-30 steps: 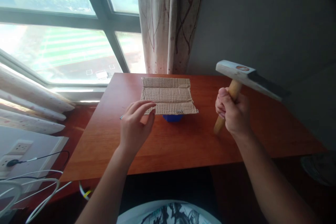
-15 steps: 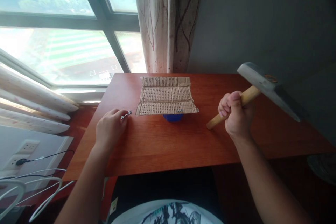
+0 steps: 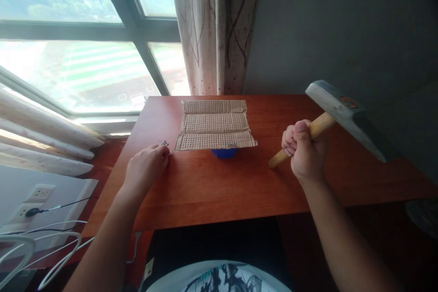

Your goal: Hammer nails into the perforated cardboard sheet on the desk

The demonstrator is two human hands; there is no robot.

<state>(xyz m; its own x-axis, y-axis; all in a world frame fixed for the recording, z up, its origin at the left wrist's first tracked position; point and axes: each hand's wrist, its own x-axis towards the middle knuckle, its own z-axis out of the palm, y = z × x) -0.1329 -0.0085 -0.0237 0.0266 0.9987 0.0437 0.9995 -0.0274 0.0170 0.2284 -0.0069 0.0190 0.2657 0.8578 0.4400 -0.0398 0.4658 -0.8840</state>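
Observation:
My right hand [image 3: 305,148] is wrapped round the wooden handle of a hammer [image 3: 345,108]. Its grey metal head is raised at the upper right, and the handle's butt points down to the left. At the left of the table, my left hand [image 3: 147,165] pinches several thin silvery nails [image 3: 164,143], whose tips show past the fingers. Between the hands lies a sheet of corrugated cardboard [image 3: 215,123], full of small holes in rows and creased into three panels. Small metal bits [image 3: 232,144] sit near its front right edge. A blue object [image 3: 224,153], mostly hidden, is under the sheet.
The reddish wooden table [image 3: 219,191] meets a curtain [image 3: 208,27] and a dark wall [image 3: 325,27] at the back. A window [image 3: 102,68] is on the left. White cables [image 3: 58,264] and a socket with a black plug [image 3: 32,211] are at the lower left.
My left fingers have shifted the nails, which now point upward and are more covered by the hand. The hammer stays raised in my right hand, and the view has turned slightly.

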